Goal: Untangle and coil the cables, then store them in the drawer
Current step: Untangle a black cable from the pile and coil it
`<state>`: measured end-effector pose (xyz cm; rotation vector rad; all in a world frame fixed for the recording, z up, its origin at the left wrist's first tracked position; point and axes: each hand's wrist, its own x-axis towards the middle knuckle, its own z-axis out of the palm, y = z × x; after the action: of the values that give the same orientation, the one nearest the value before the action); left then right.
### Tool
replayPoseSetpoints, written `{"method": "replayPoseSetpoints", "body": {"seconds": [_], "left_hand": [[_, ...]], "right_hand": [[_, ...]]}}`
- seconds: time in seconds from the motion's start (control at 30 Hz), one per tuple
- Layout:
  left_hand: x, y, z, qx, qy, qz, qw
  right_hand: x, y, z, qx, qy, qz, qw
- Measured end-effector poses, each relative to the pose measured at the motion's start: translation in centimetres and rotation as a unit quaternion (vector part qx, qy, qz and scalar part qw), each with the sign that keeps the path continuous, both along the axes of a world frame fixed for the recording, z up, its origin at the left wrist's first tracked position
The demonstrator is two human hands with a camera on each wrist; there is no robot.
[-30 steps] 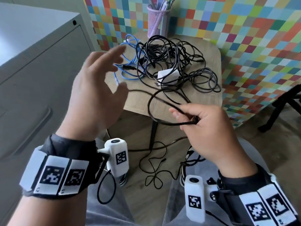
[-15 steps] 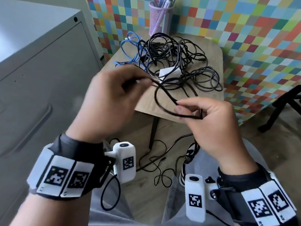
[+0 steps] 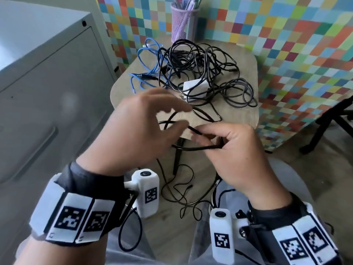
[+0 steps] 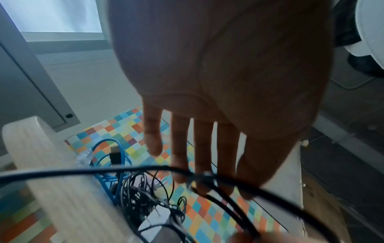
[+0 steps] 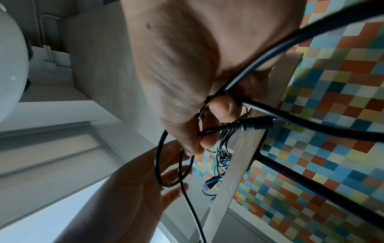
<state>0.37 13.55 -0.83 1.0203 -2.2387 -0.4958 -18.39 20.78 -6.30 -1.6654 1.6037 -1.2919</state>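
Observation:
My right hand pinches a loosely coiled black cable just in front of the table's near edge. In the right wrist view my right hand holds the loops with the cable's barrel plug sticking out past the fingers. My left hand hovers beside it with fingers spread and straight, the cable crossing its fingertips. The cable's free length hangs down to the floor. A tangle of black cables, a blue cable and a white adapter lie on the table.
The small wooden table stands against a colourful checked wall, with a purple mesh pen holder at its back. A grey metal cabinet with a drawer handle fills the left. Black furniture legs stand at the right.
Half a second ago my left hand pinched the cable loop; now its fingers have spread and released it. My right hand has kept its grip on the coil.

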Motion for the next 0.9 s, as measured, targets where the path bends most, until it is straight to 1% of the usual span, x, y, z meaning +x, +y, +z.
{"method": "replayPoseSetpoints", "body": {"seconds": [0.07,0.17,0.23,0.3,0.37,0.43,0.47,0.57,0.63,0.73,0.8,0.9], "left_hand": [[-0.3,-0.1,-0.7,0.017,-0.04,-0.017,0.999],[-0.1,-0.6,-0.7,0.01,-0.016,0.0,1.0],[0.4,-0.9,-0.2,0.0,0.037,0.039,0.999],[1.2,-1.2,0.1,0.0,0.12,0.088,0.989],[2.0,-1.7,0.2,0.013,0.191,0.128,0.973],[2.5,-2.1,0.1,0.027,0.228,0.154,0.961],[2.7,-2.2,0.1,0.029,0.24,0.161,0.957],[3.1,-2.5,-0.2,0.029,0.269,0.172,0.947],[3.3,-2.3,-0.1,0.053,0.262,0.136,0.954],[3.0,-1.8,0.3,0.105,0.21,0.04,0.971],[2.5,-1.5,0.3,0.13,0.15,-0.002,0.98],[1.9,-1.2,-0.4,0.155,0.03,-0.058,0.986]], "right_hand": [[0.2,0.0,0.1,-0.005,-0.011,0.001,1.0],[-0.5,-0.2,0.1,-0.003,-0.068,-0.022,0.997],[-1.1,-0.3,0.2,-0.007,-0.126,-0.025,0.992],[-1.8,-0.3,0.2,-0.011,-0.209,-0.023,0.978],[-2.3,-0.4,0.2,-0.004,-0.293,-0.026,0.956],[-2.4,-0.4,0.3,-0.004,-0.365,-0.023,0.931],[-2.4,-0.5,0.3,-0.008,-0.383,-0.024,0.924],[-2.6,-0.5,0.2,-0.021,-0.393,-0.032,0.919],[-2.7,-0.5,0.2,-0.026,-0.4,-0.029,0.916],[-2.6,-0.4,0.3,-0.022,-0.405,-0.02,0.914],[-2.3,-0.4,0.4,-0.017,-0.405,-0.007,0.914],[-1.8,-0.3,0.6,-0.01,-0.404,0.012,0.915]]}}
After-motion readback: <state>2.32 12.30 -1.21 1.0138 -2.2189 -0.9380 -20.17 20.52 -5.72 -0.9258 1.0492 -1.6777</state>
